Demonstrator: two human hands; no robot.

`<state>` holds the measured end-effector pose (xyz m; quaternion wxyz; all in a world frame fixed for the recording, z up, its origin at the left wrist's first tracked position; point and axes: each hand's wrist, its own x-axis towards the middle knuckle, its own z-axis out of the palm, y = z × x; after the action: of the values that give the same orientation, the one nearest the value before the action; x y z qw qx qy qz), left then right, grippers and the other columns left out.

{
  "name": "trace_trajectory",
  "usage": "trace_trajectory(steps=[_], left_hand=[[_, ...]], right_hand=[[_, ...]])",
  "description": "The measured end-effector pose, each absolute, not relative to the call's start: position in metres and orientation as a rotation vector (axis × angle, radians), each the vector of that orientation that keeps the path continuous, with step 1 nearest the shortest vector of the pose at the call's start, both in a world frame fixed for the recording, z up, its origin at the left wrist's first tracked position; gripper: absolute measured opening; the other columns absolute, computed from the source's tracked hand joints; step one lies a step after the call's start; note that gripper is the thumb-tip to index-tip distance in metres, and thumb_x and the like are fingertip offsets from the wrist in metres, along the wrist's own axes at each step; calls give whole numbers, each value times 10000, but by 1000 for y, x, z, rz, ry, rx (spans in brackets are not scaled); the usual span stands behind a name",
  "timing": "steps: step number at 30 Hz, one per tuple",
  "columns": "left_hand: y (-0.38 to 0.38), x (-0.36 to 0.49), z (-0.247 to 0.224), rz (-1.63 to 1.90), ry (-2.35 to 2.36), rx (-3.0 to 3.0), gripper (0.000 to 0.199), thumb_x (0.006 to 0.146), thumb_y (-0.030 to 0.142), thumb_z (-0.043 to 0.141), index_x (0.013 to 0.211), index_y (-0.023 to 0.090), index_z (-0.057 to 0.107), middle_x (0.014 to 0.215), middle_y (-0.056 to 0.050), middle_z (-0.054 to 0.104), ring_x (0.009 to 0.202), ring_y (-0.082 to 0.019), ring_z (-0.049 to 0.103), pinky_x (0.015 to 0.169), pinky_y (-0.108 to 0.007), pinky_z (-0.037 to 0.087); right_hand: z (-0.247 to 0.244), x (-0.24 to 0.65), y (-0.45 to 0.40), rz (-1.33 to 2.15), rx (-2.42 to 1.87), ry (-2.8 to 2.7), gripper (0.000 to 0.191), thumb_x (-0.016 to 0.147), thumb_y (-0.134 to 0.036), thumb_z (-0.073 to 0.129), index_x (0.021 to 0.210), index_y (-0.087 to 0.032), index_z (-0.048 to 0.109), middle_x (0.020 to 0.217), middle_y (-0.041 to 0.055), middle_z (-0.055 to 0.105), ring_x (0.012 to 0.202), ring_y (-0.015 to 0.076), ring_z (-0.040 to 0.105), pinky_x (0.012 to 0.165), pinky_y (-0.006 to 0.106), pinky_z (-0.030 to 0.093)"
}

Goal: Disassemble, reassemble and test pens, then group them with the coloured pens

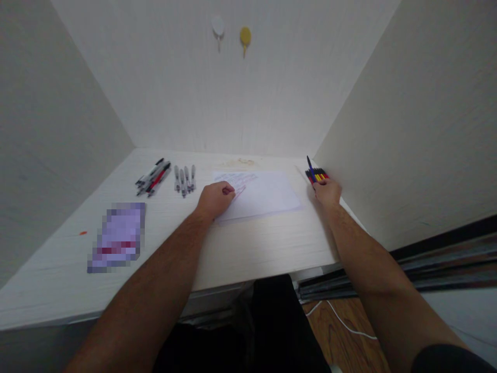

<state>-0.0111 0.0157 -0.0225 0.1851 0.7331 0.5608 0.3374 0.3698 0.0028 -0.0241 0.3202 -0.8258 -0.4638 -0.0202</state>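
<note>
My right hand [328, 192] is at the right side of the table, its fingers closed round the lower end of a dark blue pen [311, 167] that points up and away. Just behind and beneath this hand lies a row of several red, yellow and black pens [320, 176]. My left hand [216, 199] rests in a loose fist at the left edge of a white sheet of paper [272, 194], with no object showing in it. Rows of handwriting and reddish pen strokes cover the paper's left part.
Several clear pens [185, 180] lie left of the paper. Farther left is a pile of grey, black and red pens [154, 178]. A blurred purple item [120, 233] lies at the front left, near a small orange piece [83, 233]. Walls enclose the table [256, 248].
</note>
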Motion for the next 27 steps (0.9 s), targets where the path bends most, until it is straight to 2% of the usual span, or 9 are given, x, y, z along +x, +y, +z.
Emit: trace_trajectory(steps=[7,12,17,27], left_hand=[[15,-11,-21,915,1586,2072,164,722,267,637,822,205,751,821,-72,743,766,-230,659,751,-331,492],[15,-11,-21,913,1597,2075,164,729,278,634,817,209,755,822,-74,743,767,-233,659,765,-336,493],[15,-11,-22,918,1600,2069,153,727,274,643,813,211,753,830,-68,747,767,-225,658,769,-327,499],[12,-10,-15,798,1664,2108,210,759,293,610,888,195,745,901,-57,752,806,-199,663,811,-311,511]], right_hand=[[-23,387,-2,-134,-2026,-1139,56,694,-192,641,661,-167,603,613,60,576,610,157,448,703,344,429],[-25,387,1,-191,-2131,-1225,41,714,-202,625,708,-164,638,727,102,646,680,202,544,744,364,466],[-23,384,4,-255,-2291,-1294,158,745,-219,601,823,-134,709,850,146,705,821,268,652,817,392,506],[-20,381,3,-287,-2412,-1309,284,771,-231,576,963,-120,753,985,176,732,915,317,689,798,393,530]])
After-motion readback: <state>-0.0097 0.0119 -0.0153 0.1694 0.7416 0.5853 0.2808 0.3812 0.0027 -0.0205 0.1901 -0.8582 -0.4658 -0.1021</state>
